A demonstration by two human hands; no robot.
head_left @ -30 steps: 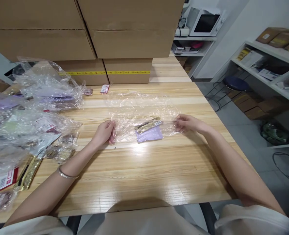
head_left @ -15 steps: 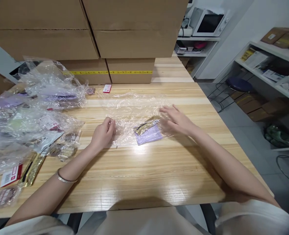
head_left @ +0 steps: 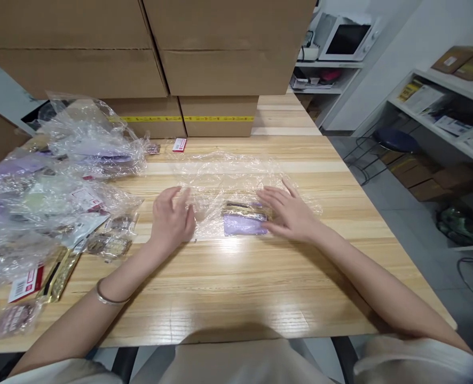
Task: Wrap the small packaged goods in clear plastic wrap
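A clear plastic bag (head_left: 224, 178) lies flat on the wooden table (head_left: 236, 288). Inside it, near its front edge, are a purple packet (head_left: 242, 225) and a gold and black packet (head_left: 240, 207). My left hand (head_left: 171, 220) rests flat on the bag's left end, fingers spread. My right hand (head_left: 290, 212) lies flat on the bag just right of the packets, fingers apart and touching the purple packet's edge. Neither hand holds anything. A metal bracelet (head_left: 107, 294) is on my left wrist.
A heap of clear bags with packets (head_left: 56, 181) fills the table's left side. Loose packets (head_left: 40, 280) lie at the front left. Stacked cardboard boxes (head_left: 180, 58) stand along the back. A small red and white tag (head_left: 179, 144) lies near them. Shelves (head_left: 448, 112) stand to the right.
My right hand let go of the bag's right end and slid left to the packets. My left hand opened from a pinch and now lies flat. The packets shifted square.
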